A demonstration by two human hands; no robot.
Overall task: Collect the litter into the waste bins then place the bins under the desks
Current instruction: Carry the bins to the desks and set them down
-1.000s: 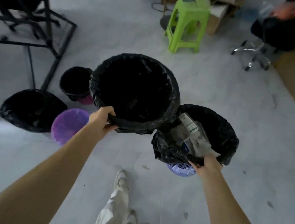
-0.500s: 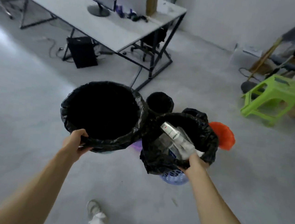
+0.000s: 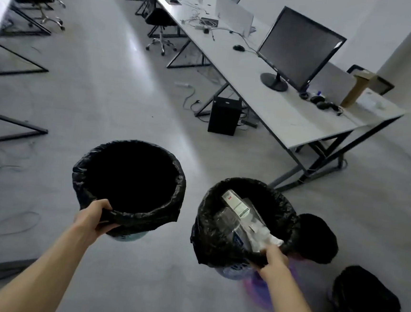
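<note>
I carry two waste bins lined with black bags above the grey floor. My left hand [image 3: 94,217] grips the near rim of the larger bin [image 3: 168,204], whose inside looks dark. My right hand [image 3: 273,260] grips the near rim of a lilac mesh bin [image 3: 207,233] that holds litter [image 3: 241,216]: clear plastic wrappers and a white labelled pack. A long white desk [image 3: 285,113] on black frame legs runs from the far centre to the right.
Two more black-lined bins stand on the floor at the right, one [image 3: 316,237] just behind my right hand, another [image 3: 366,299] at the lower right. A black computer tower [image 3: 224,115] sits under the desk. A monitor [image 3: 298,49], an office chair [image 3: 159,20] and floor cables [image 3: 8,213] are around.
My view has swung left, from the desk end and green stool to the long desk row. Both hands keep their grip on the bins, which have drawn apart.
</note>
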